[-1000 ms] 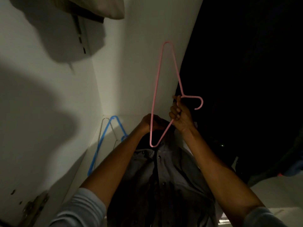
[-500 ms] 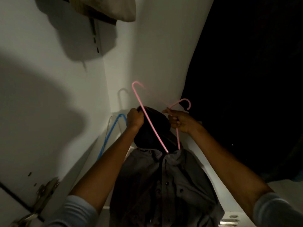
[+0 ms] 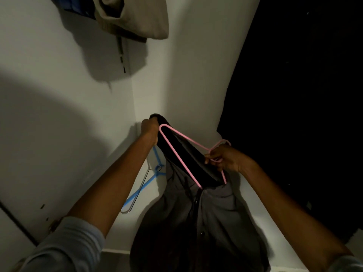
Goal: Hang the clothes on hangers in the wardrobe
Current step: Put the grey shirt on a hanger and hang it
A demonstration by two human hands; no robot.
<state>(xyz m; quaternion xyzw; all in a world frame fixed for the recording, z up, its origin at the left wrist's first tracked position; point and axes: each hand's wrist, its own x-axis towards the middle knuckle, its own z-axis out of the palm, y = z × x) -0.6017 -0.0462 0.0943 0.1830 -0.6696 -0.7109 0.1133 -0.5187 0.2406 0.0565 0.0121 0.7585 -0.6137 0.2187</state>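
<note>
Lowered pink hanger [image 3: 177,152] seemingly enters dark grey shirt [image 3: 212,218].

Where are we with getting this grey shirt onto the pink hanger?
Done: one end of the pink hanger already sits inside the grey shirt at the collar. In hand: the left hand grips the raised shoulder fabric, the right hand holds the hanger by its hook. Left: the hanger's upper end is still bare, and nothing is hung yet. A blue hanger lies unused on the wardrobe floor.

sleeves [image 3: 64,246] — light grey, pushed up above the elbows | forearms bare | both hands ungloved
</note>
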